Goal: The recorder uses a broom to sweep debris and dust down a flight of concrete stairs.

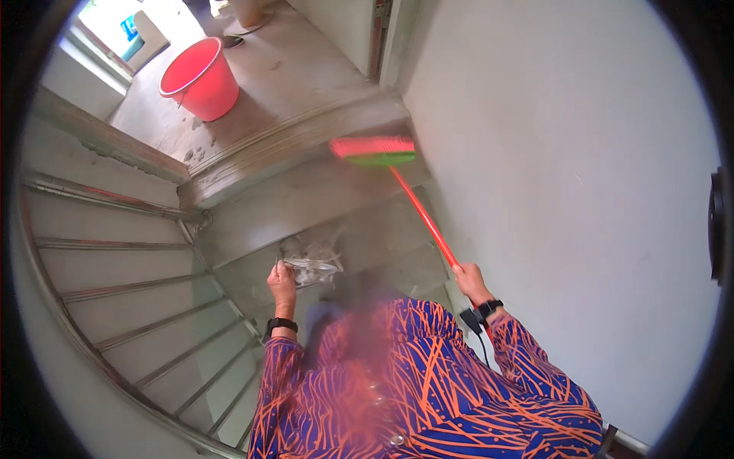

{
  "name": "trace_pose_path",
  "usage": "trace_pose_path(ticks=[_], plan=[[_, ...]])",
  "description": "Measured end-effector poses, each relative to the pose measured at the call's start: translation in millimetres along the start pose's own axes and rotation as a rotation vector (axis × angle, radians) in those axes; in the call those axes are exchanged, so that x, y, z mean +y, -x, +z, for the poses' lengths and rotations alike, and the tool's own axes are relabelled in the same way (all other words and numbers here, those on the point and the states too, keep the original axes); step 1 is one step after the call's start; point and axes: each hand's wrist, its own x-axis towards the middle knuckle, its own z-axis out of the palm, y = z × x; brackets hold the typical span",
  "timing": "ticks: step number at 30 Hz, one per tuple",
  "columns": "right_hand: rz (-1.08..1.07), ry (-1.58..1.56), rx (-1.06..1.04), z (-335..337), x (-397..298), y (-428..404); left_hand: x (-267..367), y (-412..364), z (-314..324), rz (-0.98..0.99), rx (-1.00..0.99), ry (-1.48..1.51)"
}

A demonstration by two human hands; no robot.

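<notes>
My right hand (471,282) is closed round the red handle of a broom (424,215). The broom's head, green with red bristles, is at the wall end of a concrete stair step (264,215), just below the landing, and looks blurred. In my left hand (282,281) is the edge of a dustpan (312,264), which seems clear or greyish and has pale debris in it; its exact shape is hard to tell. The dustpan is over the lower steps, left of the broom handle.
A red bucket (209,86) stands on the landing (287,69), with wet spots beside it. Behind it, part of a person's leg and shoe (232,41) shows. A metal stair railing (137,281) curves along the left. A pale wall (550,172) rises on the right.
</notes>
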Motion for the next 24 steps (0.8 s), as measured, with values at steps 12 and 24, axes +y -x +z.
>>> trace_pose_path(ticks=[12, 24], plan=[[0.351, -0.382, -0.100, 10, 12, 51, -7, -1, 4, -0.038, -0.013, -0.079], [0.242, -0.450, -0.054, 16, 5, 88, -11, -3, 9, -0.069, -0.024, 0.065]])
